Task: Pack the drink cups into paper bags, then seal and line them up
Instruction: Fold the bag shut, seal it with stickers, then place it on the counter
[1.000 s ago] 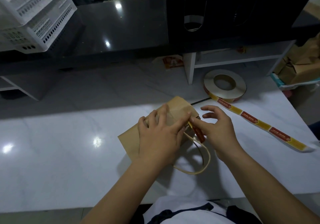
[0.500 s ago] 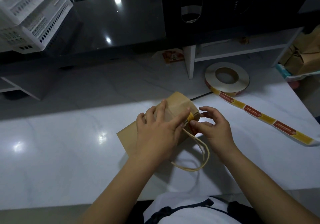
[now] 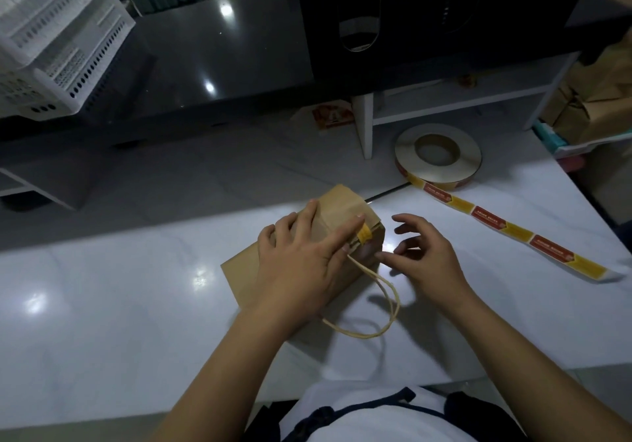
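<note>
A brown paper bag lies on its side on the white counter, its folded top pointing right. My left hand rests flat on the bag, its forefinger pressing beside a yellow-and-red sticker stuck over the folded edge. The bag's string handles loop out toward me. My right hand hovers just right of the bag's top, fingers apart and empty. No cup shows; what the bag holds is hidden.
A roll of stickers sits at the back right, its strip trailing toward the right edge. Behind stand a black counter, a white shelf and white crates. More brown bags sit far right.
My right hand pressed the sticker over the bag's folded top, then let go and drew back a little to the right. My left hand stayed on the bag.
</note>
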